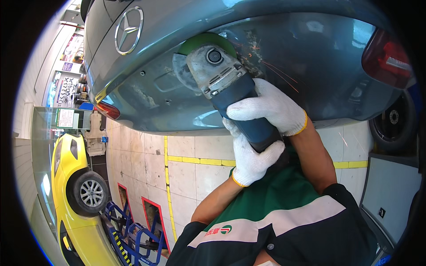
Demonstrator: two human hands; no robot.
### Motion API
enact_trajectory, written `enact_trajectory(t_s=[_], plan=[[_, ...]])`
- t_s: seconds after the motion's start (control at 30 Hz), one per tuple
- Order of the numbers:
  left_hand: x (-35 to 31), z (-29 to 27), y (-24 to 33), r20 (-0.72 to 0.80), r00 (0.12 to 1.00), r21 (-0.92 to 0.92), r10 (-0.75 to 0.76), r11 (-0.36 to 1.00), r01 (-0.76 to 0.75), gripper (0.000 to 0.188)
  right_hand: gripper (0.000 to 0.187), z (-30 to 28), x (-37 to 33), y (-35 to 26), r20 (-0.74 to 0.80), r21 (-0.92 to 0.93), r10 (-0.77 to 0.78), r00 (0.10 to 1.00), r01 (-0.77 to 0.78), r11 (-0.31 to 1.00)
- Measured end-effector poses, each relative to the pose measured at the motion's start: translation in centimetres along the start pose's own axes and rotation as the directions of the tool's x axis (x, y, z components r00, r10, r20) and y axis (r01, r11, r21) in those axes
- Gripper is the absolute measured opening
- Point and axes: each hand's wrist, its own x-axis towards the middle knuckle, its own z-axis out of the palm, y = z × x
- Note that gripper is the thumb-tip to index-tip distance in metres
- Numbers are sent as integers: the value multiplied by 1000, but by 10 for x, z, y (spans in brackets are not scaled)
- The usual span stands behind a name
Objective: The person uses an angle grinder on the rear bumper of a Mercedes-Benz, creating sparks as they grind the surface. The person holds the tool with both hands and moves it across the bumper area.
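Observation:
Both my hands wear white knit gloves with yellow cuffs and are closed on a blue-and-grey angle grinder (228, 84). My right hand (270, 106) wraps the body just behind the metal gear head, while my left hand (253, 155) grips the rear end of the housing. A green disc (208, 41) sits at the grinder's head, with a metal guard (184, 73) beside it. The disc's edge is at the grey-blue car panel (310, 66), by a scraped bare patch (253, 46). Orange sparks (277, 73) fly off to the right from there.
The panel carries a round chrome emblem (129, 31) and red tail lights (390, 60). A yellow car (80, 190) stands at left beside a blue metal frame (137, 232). Yellow lines (199, 160) cross the tiled floor. A black tyre (392, 117) and grey cabinet (390, 195) are at right.

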Motion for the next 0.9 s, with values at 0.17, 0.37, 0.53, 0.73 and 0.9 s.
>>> enact_trajectory(t_s=[0.17,0.37,0.53,0.73,0.9], plan=[[-1,2,1,-11,1000,-106,-14,994,13,49,26,3,0,-8,10,64,115,993,-115,991],[1,2,-2,-14,1000,-41,7,999,-8,46,24,-5,2,-4,11,-83,-14,1000,15,996],[-2,7,6,-5,999,-234,-44,971,41,41,17,0,-1,-3,11,-74,6,1000,-6,997],[-2,10,-10,23,998,-103,-50,993,52,72,30,-1,-8,-8,-36,10,102,994,-102,995],[-1,9,-10,-11,1000,-59,2,998,-3,74,50,-3,-7,-5,-95,-72,80,992,-87,994]])
